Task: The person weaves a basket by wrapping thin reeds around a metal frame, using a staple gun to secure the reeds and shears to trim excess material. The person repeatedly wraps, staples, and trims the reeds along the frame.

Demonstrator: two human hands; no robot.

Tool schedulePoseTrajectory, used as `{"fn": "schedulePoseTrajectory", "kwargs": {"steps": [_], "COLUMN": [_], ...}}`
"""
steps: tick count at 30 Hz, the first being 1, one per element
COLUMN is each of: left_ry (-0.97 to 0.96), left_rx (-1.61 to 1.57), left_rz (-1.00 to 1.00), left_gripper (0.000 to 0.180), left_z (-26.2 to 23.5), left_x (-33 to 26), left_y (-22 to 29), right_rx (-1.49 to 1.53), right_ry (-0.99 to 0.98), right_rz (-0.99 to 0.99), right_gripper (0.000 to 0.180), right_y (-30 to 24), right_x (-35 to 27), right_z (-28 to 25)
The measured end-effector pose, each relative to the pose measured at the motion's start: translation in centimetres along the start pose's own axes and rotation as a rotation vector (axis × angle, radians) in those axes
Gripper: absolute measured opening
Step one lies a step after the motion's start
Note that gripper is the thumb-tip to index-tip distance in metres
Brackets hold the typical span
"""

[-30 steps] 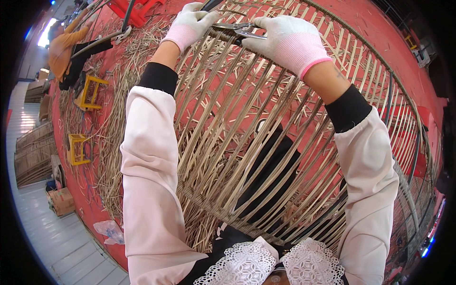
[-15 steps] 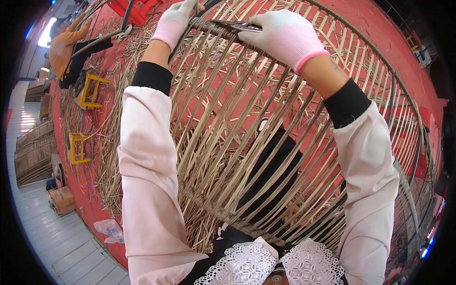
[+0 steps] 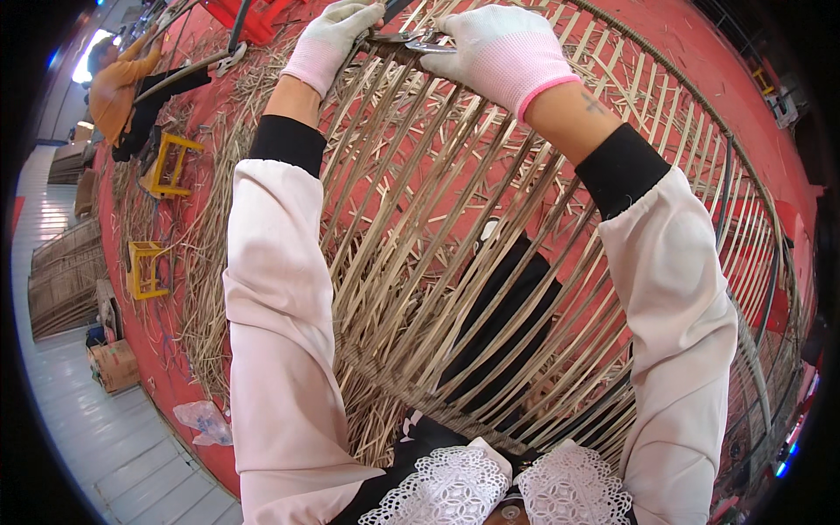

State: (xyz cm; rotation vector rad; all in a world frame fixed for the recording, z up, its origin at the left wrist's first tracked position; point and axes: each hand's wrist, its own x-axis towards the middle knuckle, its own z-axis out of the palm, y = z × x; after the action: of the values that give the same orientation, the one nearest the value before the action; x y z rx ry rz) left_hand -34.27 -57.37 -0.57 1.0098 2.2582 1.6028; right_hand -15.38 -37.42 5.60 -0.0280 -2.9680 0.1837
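Observation:
A large frame strung with long cane strips (image 3: 477,175) lies across my lap. At its far left corner my left hand (image 3: 332,45), in a white and pink glove, has its fingers pinched together; what they grip is hidden. My right hand (image 3: 503,54), gloved alike, is closed around a pair of metal pliers (image 3: 435,47). The jaws point left along the wrapped far rim (image 3: 394,52), close to my left fingertips. Whether the jaws bite on a strip is too small to tell.
Loose cane strips (image 3: 210,254) litter the red floor. On the left are yellow stools (image 3: 147,271), a cardboard box (image 3: 115,366) and a plastic bag (image 3: 203,423). A person in an orange top (image 3: 114,92) works at the far left. The frame's dark curved edge (image 3: 700,114) reaches far right.
My right hand has shifted left with the pliers, bringing the jaws nearer my left fingers. My left hand has moved slightly right, its fingers now bent toward the pliers.

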Motion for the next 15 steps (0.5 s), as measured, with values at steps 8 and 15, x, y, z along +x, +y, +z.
{"fn": "schedulePoseTrajectory", "kwargs": {"steps": [8, 15], "left_ry": [0.057, 0.140], "left_rx": [-0.039, 0.347], "left_rz": [-0.214, 0.066], "left_gripper": [0.058, 0.036], "left_z": [-0.8, 0.0], "left_x": [3.3, 2.9], "left_y": [-2.2, -1.1], "right_rx": [0.066, -0.034], "right_ry": [0.056, 0.040], "right_rz": [0.061, 0.018], "right_gripper": [0.042, 0.041], "right_y": [2.0, 2.3], "right_x": [0.3, 2.9], "right_z": [0.3, 1.2]}}
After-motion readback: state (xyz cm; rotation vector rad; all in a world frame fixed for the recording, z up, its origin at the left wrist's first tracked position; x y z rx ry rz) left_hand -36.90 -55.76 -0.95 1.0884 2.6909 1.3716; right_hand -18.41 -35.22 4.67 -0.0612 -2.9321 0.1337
